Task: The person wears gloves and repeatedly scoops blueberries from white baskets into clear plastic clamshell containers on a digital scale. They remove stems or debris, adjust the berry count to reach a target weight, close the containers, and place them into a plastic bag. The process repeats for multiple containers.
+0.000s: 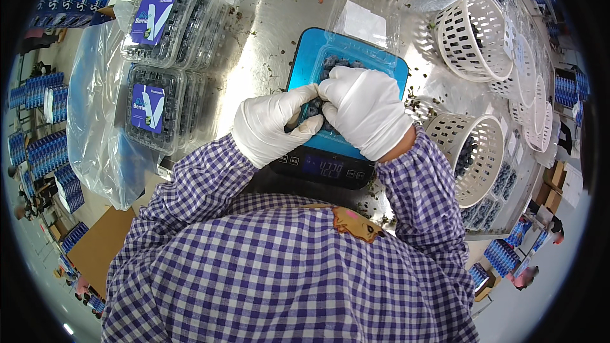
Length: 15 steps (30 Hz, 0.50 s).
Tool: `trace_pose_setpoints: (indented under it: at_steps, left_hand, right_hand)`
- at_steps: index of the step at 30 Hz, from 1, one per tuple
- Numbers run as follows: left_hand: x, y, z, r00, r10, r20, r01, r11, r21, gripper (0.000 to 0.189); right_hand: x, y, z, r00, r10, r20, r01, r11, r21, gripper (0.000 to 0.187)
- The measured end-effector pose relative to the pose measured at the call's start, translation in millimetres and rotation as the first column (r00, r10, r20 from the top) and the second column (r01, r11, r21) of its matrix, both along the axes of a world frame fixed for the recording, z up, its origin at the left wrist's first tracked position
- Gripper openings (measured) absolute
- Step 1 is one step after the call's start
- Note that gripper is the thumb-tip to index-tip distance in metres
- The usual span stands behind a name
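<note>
A clear plastic clamshell punnet [388,64] with blueberries [333,63] in it sits on a kitchen scale's blue platform [305,57], its lid [364,21] folded back, away from me. My left hand [274,121], in a white glove, is at the punnet's left side, thumb and fingers around its near left corner over some berries. My right hand [367,107], also gloved in white, reaches over the berries with fingers bent down; its fingertips are close to my left fingertips. Whether it holds a berry is hidden. The scale's dark display [321,166] is lit in front of me.
Closed, labelled blueberry punnets [152,109] are stacked at the left beside a clear plastic bag [95,119]. White perforated baskets [472,33], some with blueberries, lie tilted along the right. More filled punnets [481,212] stand beyond them. Stems and debris are scattered over the metal table [257,24].
</note>
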<state>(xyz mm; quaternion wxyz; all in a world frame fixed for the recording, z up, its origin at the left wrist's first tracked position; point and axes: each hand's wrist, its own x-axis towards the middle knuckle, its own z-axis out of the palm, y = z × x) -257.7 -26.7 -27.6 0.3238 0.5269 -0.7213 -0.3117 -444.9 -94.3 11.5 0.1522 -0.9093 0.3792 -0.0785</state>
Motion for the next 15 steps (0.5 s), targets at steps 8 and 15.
trace_pose_setpoints:
  at_steps: [8, 15]
  left_hand:
    - [-2.8, 1.3, 26.5, 0.999, 0.022, -0.046, -0.023, 0.999, -0.024, 0.052]
    - [-28.1, 6.3, 60.8, 0.522, 0.342, -0.781, 0.361, 0.741, 0.566, 0.04]
  right_hand:
    - [-17.5, 12.1, 56.5, 0.96, -0.182, 0.215, 0.176, 0.983, 0.047, 0.02]
    - [-23.2, 48.0, 58.5, 0.916, -0.166, 0.366, 0.239, 0.957, -0.164, 0.032]
